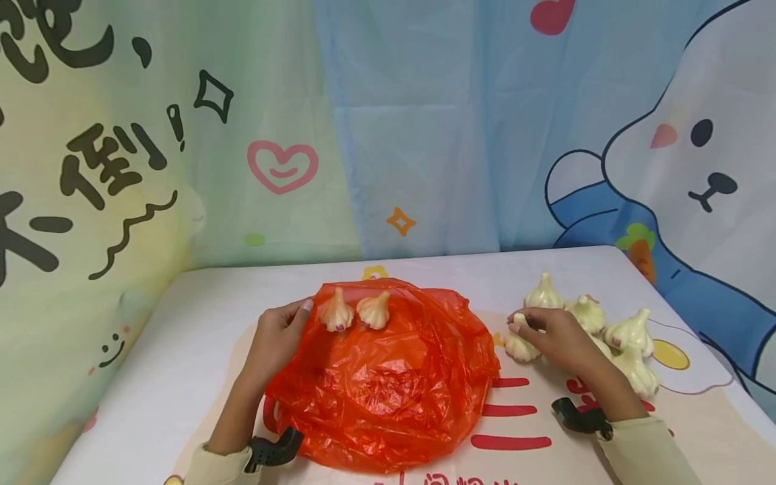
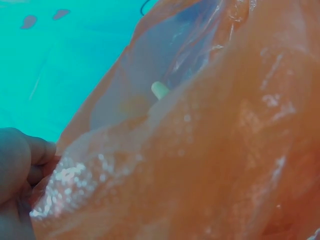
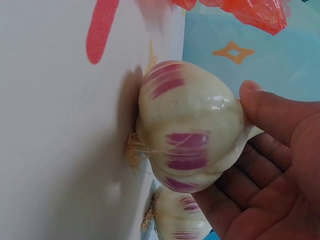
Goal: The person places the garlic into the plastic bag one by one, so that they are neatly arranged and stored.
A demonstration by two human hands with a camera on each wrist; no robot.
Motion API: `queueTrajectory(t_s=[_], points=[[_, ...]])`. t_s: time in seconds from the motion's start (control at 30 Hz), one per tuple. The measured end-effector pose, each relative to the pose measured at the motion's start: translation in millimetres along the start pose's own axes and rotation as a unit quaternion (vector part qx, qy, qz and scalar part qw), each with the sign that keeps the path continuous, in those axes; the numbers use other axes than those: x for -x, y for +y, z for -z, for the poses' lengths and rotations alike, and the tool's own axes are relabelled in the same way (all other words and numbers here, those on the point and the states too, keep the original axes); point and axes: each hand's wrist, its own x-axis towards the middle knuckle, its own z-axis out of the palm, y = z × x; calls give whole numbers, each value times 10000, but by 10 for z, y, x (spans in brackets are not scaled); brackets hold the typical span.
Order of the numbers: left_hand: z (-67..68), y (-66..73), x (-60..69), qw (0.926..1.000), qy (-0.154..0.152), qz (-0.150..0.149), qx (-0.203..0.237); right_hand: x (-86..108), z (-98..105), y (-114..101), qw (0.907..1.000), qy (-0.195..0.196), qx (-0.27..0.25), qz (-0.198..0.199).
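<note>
My left hand [image 1: 279, 337] pinches the rim of a thin red plastic bag [image 1: 394, 384] at its left side. Two garlic bulbs [image 1: 337, 313] sit side by side at the bag's mouth in the head view. The left wrist view shows a pale garlic stem [image 2: 160, 91] poking up behind the bag's film. Right of the bag, my right hand [image 1: 560, 343] grips a garlic bulb [image 3: 190, 125] by its neck. This bulb is pale with purple streaks, its roots at or just above the tabletop; contact is unclear.
Several more garlic bulbs [image 1: 630, 333] are clustered behind and right of my right hand. The table [image 1: 182, 323] has a printed white cover. A patterned curtain [image 1: 412, 135] hangs behind it. A dark wrist device [image 1: 582, 416] sits on each forearm.
</note>
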Motion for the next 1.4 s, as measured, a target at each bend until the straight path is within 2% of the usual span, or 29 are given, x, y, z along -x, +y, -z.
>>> queueTrajectory(t_s=[0.33,0.5,0.87,1.23,1.4], points=[[-31,-28,-6,10000,-82,-21,3,85,2,3,9995,171,-50,276],[-22,-21,18,10000,-25,64,30,100,56,-120,9980,361,-150,496],[-13,-22,14,10000,-3,86,49,146,160,-417,9949,697,-344,641],[-3,-18,3,9999,-19,78,120,182,161,-671,9872,588,-1167,917],[-5,-10,-3,9998,-32,56,164,160,131,-717,9847,556,-1223,1107]])
